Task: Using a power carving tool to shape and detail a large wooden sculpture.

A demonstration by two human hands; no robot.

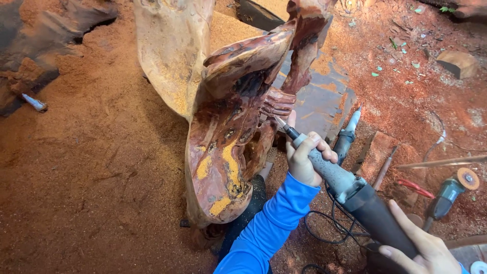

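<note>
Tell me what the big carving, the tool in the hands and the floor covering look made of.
Carving: raw reddish wood, unvarnished, with grain and yellow patches. Tool: seemingly grey metal nose and black plastic body, dusty. Floor covering: loose orange-red sawdust, fine and grainy.

No packages, labels, signs or screens show anywhere in the head view. Nothing with a printed face or a display is visible.
</note>
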